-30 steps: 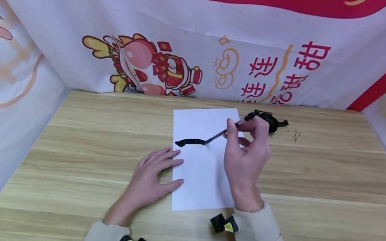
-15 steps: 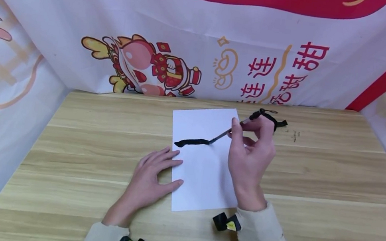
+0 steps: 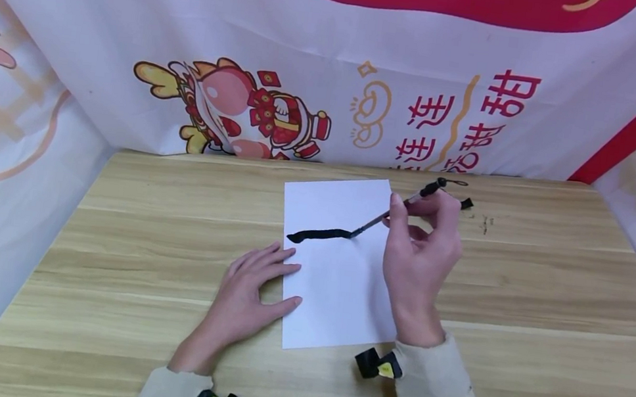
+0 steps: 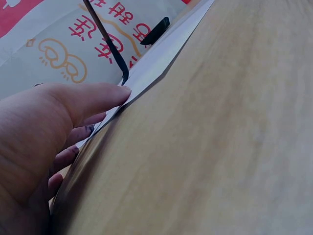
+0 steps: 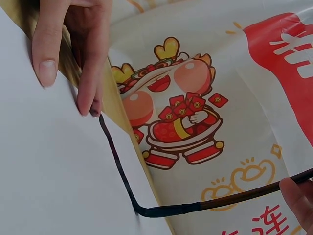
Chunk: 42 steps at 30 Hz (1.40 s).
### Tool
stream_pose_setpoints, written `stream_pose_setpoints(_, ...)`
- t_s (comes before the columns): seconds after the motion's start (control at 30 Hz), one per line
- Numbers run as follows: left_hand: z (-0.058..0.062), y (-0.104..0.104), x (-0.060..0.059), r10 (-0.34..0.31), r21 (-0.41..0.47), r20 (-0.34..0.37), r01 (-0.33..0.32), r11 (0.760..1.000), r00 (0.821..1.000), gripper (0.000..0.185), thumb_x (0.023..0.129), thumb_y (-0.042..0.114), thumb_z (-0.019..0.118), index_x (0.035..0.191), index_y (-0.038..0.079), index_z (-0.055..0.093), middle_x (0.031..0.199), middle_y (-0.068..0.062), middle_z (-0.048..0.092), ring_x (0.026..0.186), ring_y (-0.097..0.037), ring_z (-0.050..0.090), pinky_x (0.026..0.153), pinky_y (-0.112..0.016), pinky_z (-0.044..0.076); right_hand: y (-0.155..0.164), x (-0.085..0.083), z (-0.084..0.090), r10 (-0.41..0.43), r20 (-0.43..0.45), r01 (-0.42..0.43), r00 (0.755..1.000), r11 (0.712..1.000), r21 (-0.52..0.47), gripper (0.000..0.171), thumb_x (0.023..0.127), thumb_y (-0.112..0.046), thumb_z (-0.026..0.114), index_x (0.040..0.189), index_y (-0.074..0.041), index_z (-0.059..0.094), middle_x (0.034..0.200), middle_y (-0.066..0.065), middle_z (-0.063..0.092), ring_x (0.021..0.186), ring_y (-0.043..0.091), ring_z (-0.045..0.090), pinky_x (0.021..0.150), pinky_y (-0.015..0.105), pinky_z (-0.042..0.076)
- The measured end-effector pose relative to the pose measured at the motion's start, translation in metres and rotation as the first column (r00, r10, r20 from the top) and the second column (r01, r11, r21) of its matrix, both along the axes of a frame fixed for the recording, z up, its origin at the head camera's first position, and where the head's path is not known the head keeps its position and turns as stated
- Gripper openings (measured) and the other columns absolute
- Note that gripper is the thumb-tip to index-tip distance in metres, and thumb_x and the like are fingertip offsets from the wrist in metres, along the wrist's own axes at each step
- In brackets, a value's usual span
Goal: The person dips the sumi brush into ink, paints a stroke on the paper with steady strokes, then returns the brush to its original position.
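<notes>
My right hand (image 3: 422, 264) pinches a dark-handled ink brush (image 3: 373, 220) between thumb and fingers. The bristles (image 5: 159, 211) bend against a sheet of white paper (image 3: 335, 300), right at the end of a thick black stroke (image 3: 322, 233). That stroke runs across the sheet from near its left edge. Spread fingers of my left hand (image 3: 251, 296) rest on the paper's left edge, thumb lower down than the others. In the left wrist view the thumb (image 4: 105, 95) lies at the sheet's edge, with the brush (image 4: 110, 44) slanting behind it.
Behind the right hand a black object (image 3: 467, 204) is mostly hidden, with small dark marks (image 3: 486, 224) on the wooden table (image 3: 534, 284) beside it. A printed white cloth (image 3: 256, 25) hangs along the table's back edge. Wrist-worn cameras (image 3: 375, 364) sit by both sleeves.
My right hand and the brush have moved a little to the right, and the black stroke has grown longer that way. The hand now covers more of the black object. The left hand stays put.
</notes>
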<state>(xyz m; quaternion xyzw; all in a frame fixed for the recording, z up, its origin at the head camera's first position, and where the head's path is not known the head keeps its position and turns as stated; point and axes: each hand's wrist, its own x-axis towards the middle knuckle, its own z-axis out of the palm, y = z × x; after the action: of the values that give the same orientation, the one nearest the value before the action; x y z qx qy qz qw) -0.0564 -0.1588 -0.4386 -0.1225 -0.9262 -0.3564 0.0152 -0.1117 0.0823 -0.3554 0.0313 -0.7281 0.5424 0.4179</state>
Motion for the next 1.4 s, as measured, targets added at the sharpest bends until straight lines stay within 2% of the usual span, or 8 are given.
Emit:
stream_pose_setpoints(0.53, -0.003, 0.001, -0.001, 0.000, 0.004, -0.029, 0.000, 1.000, 1.000, 0.051, 0.089, 0.035, 0.088, 0.137, 0.022, 0.074, 0.162, 0.004, 0.057, 0.161, -0.029, 0.040, 0.129, -0.068, 0.022, 0.007, -0.002, 0.001, -0.032, 0.005, 0.032, 0.999, 0.999, -0.008, 0.027, 0.102, -0.011, 0.074, 0.114, 0.008, 0.060, 0.093, 0.019, 0.068, 0.084, -0.006, 0.069, 0.067, 0.011, 0.057)
stream_pose_setpoints(1.03, -0.003, 0.001, 0.000, -0.004, 0.008, -0.023, 0.005, 1.000, 1.000, 0.050, 0.090, 0.035, 0.087, 0.137, 0.023, 0.074, 0.163, 0.004, 0.056, 0.162, -0.028, 0.039, 0.130, -0.068, 0.021, 0.012, -0.001, 0.003, -0.039, 0.016, 0.039, 0.999, 0.999, -0.029, 0.027, 0.101, -0.010, 0.074, 0.115, 0.009, 0.060, 0.094, 0.015, 0.066, 0.084, -0.004, 0.070, 0.068, 0.011, 0.058)
stream_pose_setpoints(1.4, -0.003, 0.001, 0.000, -0.004, 0.007, -0.032, 0.004, 1.000, 0.999, 0.051, 0.090, 0.035, 0.087, 0.137, 0.022, 0.074, 0.163, 0.003, 0.057, 0.161, -0.029, 0.040, 0.129, -0.068, 0.022, 0.015, -0.003, 0.003, -0.052, -0.005, 0.052, 0.999, 0.998, -0.047, 0.029, 0.101, -0.012, 0.075, 0.114, 0.009, 0.061, 0.090, 0.004, 0.066, 0.082, 0.001, 0.071, 0.065, 0.011, 0.058)
